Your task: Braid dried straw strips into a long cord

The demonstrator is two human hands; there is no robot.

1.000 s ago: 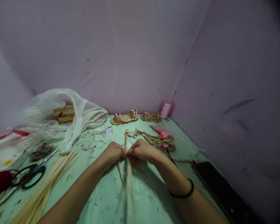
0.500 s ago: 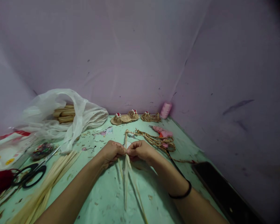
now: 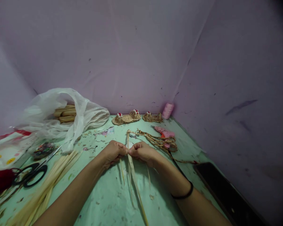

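Both hands meet at the middle of the table, pinching a braid of pale dried plant strips (image 3: 132,169). My left hand (image 3: 115,153) is closed on its left side, fingertips curled around the strips. Thumb and finger of my right hand (image 3: 141,151) press the strips from the right, touching the left fingertips. Loose strip ends hang down toward me below the hands. Above them the narrow braided part runs up to a bend, where it joins a bundle of braided cord (image 3: 155,140) at the right.
Scissors (image 3: 35,172), pale strips (image 3: 52,185), red yarn (image 3: 1,182) and a plastic bag (image 3: 80,110) lie left. Small woven slippers (image 3: 129,118) and a pink thread spool (image 3: 168,110) stand by the wall. A pink glue gun (image 3: 163,131) and black phone (image 3: 226,194) are right.
The loose strips below my hands have shifted: two now hang close together toward the lower right, and a thin one shows under my right hand. Both hands stay nearly in place.
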